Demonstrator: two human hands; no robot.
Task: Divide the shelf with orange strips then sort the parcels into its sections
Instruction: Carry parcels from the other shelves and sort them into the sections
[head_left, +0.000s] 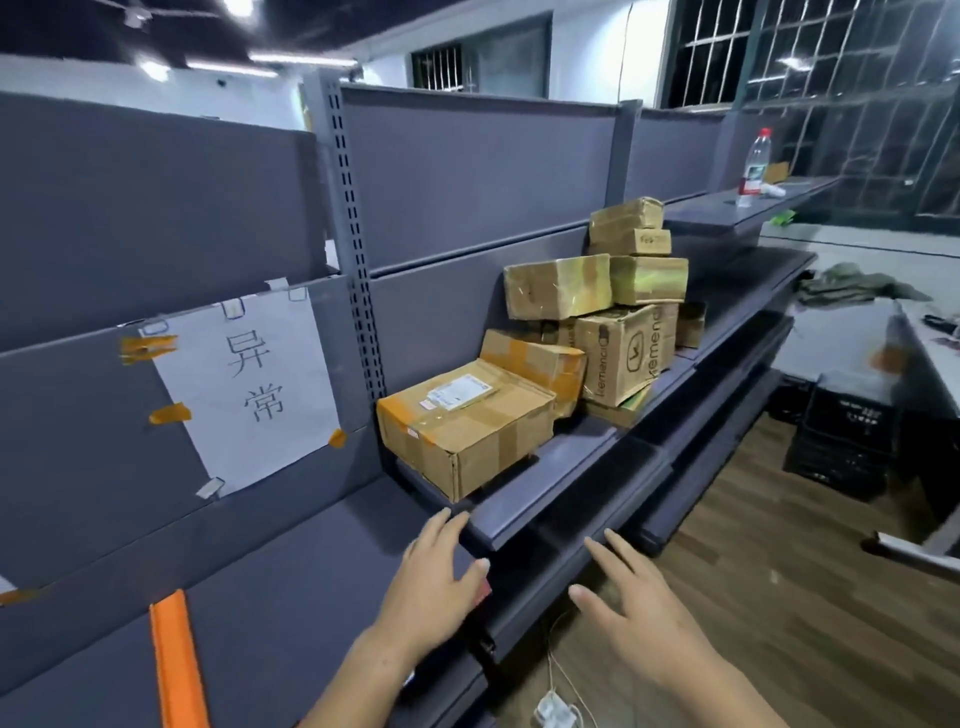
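I am looking down along a grey shelf (291, 587) with both hands reaching out ahead of me. My left hand (436, 582) is lying flat with its fingers straight and together, the fingertips touching the front lip of the next shelf section (566, 478), and it is holding nothing. My right hand (631, 608) is hovering in the air in front of the lower shelf edges, fingers spread and relaxed, also holding nothing.

One orange strip (176, 660) is lying across the near shelf at lower left, running from the back panel towards the front edge. The parcels (561, 338) are sitting piled together on the next section to the right, well apart from the strip. The nearest one, a cardboard box with a white label (467, 421), is jutting slightly over the shelf's front corner, just beyond my left fingertips (close, but not touching them). Behind it, smaller boxes are stacking up against the back panel.

A white paper sign (244, 389) is hanging taped to the back panel on the left. A clear plastic bottle (756, 166) is standing upright on the far top shelf.
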